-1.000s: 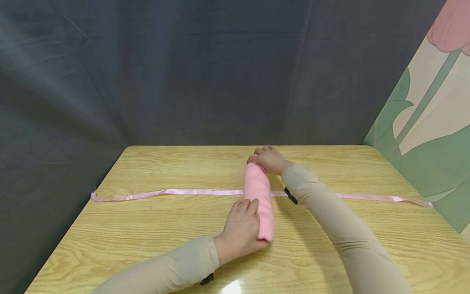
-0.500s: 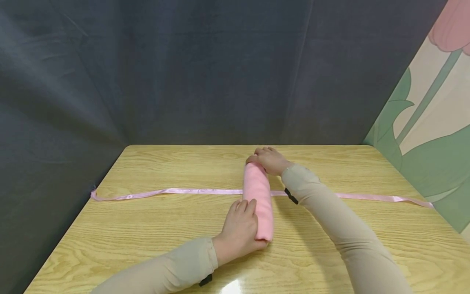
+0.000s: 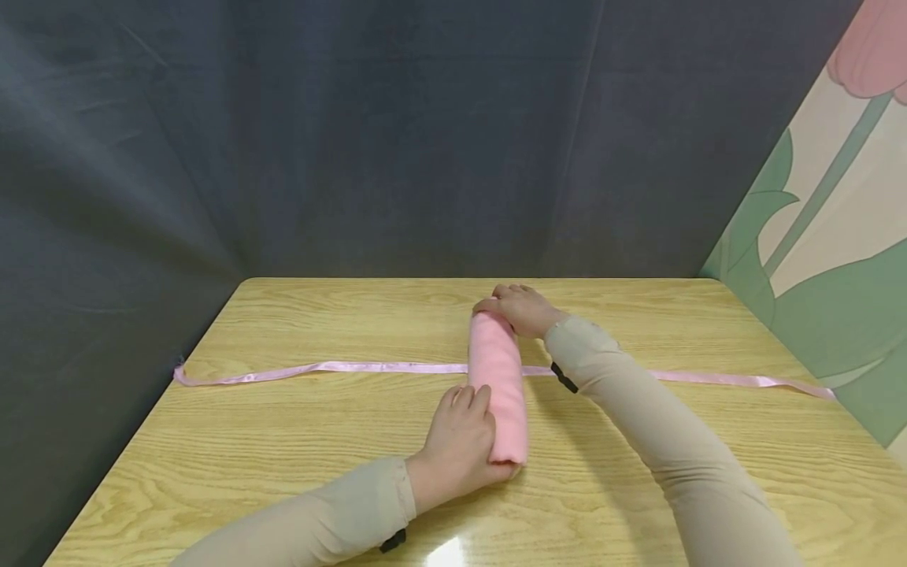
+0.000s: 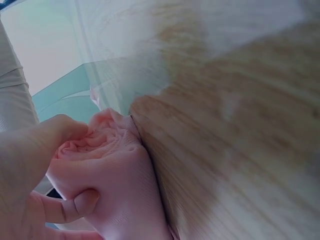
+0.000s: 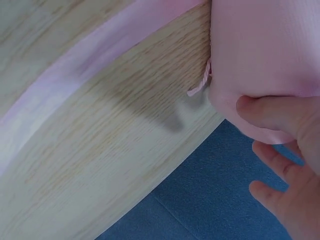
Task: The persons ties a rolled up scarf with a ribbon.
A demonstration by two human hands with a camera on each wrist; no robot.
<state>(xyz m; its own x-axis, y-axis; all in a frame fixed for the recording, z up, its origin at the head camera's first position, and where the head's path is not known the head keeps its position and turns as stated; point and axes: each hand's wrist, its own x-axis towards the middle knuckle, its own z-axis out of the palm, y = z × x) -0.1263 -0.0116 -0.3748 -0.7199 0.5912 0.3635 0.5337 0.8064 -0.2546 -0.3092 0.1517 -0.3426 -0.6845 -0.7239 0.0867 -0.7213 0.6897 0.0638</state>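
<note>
Across the pale wooden table (image 3: 305, 449), whose grain is running mostly from left to right, a glossy pink ribbon (image 3: 390, 368) is stretching out, its ends reaching the left and right edges. Behind the far edge and along the left side, a dark blue curtain (image 3: 425, 142) is hanging; on the right, a pale backdrop (image 3: 815, 236) is showing a large pink flower and green leaves. At the near edge, a bright patch of light is shining on the smooth tabletop. Near the middle, a soft pink cloth roll (image 3: 499, 378) is lying lengthwise from near to far, crossing the ribbon, with its near end showing crumpled inner folds. From its far part, a thin twisted cord (image 5: 202, 82) is sticking out. The left hand (image 3: 460, 441) is gripping the roll at its near end, and the right hand (image 3: 524, 309) is holding the far end. Beige sleeves (image 3: 659, 425) are covering both forearms.
</note>
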